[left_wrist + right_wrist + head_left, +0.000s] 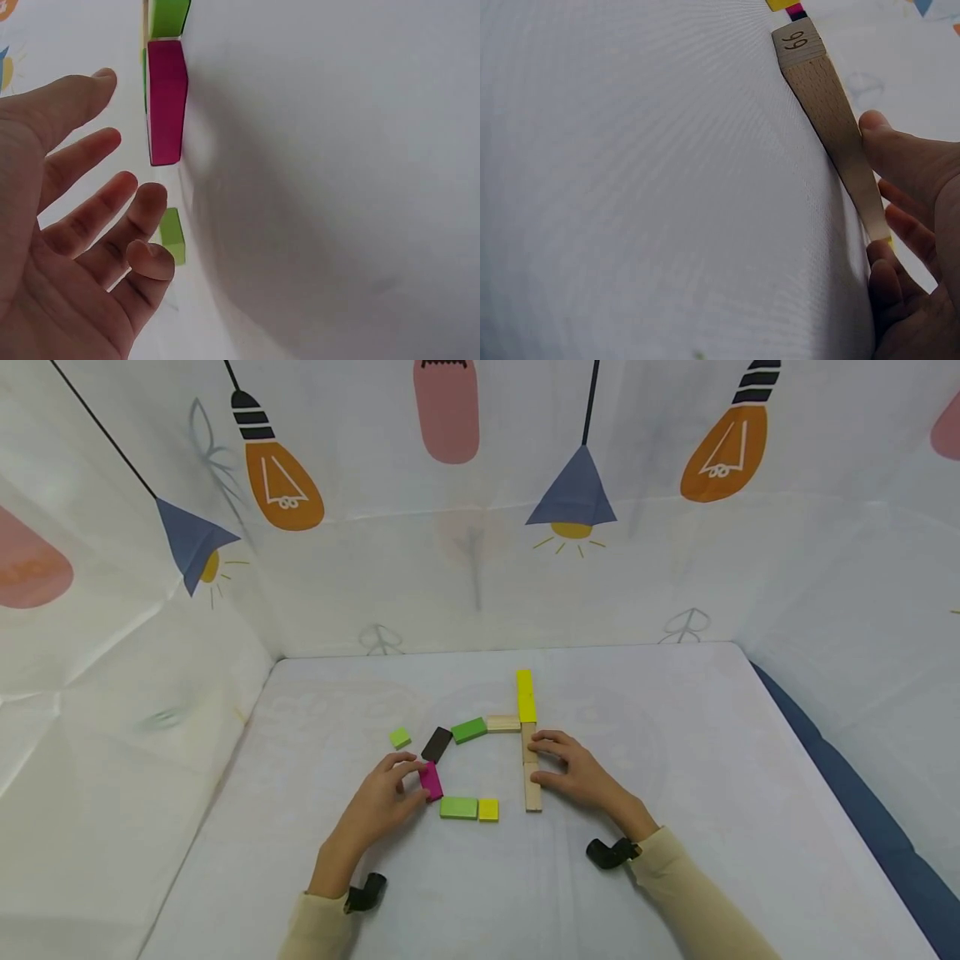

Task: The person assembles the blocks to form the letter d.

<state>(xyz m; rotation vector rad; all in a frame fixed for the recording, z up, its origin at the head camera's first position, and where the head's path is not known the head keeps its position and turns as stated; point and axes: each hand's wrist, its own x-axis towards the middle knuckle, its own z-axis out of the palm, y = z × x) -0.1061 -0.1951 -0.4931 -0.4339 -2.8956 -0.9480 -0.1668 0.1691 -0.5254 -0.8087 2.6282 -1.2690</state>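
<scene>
My left hand hovers round a magenta block, fingers loosely bent. In the left wrist view a gap shows between the thumb and that magenta block. My right hand is along the right side of two plain wooden blocks laid end to end. Its thumb tip is right at the long side of the nearer wooden block, which bears a "99" or "66" mark on its end. A yellow block continues this column at the far end.
A curve runs from a plain block through a green block, a black block and the magenta one to another green block and a small yellow block. A small green block lies apart on the white table.
</scene>
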